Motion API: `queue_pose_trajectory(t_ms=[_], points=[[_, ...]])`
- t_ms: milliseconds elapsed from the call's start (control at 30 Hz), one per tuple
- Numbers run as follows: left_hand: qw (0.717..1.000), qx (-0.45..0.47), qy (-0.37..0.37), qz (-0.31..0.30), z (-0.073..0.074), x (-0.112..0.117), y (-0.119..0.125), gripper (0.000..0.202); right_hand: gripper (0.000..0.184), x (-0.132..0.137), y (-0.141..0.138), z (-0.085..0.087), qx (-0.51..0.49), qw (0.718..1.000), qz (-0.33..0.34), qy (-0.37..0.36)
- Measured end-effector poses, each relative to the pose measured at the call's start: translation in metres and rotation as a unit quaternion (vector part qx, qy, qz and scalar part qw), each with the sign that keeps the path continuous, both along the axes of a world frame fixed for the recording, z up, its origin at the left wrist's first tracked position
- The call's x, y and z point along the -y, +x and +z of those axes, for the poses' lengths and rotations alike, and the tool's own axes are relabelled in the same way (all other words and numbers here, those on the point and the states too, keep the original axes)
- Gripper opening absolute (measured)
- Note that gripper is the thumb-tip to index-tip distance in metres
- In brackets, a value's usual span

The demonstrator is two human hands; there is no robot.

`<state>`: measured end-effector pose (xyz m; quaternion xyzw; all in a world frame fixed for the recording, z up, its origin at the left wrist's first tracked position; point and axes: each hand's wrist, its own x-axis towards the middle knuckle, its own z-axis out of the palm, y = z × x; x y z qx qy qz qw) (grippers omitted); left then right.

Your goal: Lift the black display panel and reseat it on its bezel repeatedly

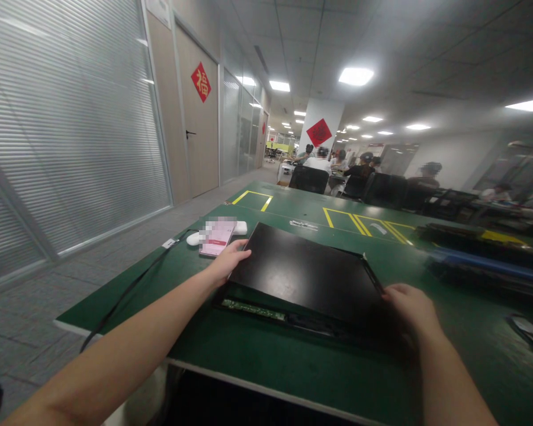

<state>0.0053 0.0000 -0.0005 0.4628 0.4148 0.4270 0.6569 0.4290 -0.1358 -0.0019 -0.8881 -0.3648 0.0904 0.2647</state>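
Observation:
A black, flat display panel (297, 275) is in both my hands over the green table (142, 307). My left hand (228, 260) grips its left edge, with the thumb on the top face. Around the right edge close the fingers of my right hand (411, 305); that side is partly blurred. Below the panel's near edge shows a strip of green circuit board (253, 309) in a dark frame. Whether panel and frame are joined, I cannot tell. Beyond my left hand lies a phone (217, 236) with a pinkish screen, partly pixelated.
A white object (194, 238) lies beside the phone, and a black cable (131, 290) runs off the table's left edge. Yellow tape (359, 225) marks the far tabletop. Blurred dark and blue items (493, 263) lie to the right. Several people sit beyond the table near chairs (308, 179).

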Motion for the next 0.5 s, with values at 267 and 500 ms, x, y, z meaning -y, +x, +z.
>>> queue_pose_trajectory(t_ms=[267,500], points=[[1.000,0.002,0.002,0.014,-0.0017,-0.0021,0.0002,0.053,0.025,-0.0006,0.0031,-0.0034,-0.017,1.000,0.003,0.009],[0.998,0.029,0.058,0.001,-0.0022,-0.0044,-0.0035,0.056,0.025,-0.0007,0.0077,-0.0064,-0.038,0.999,-0.004,0.014]])
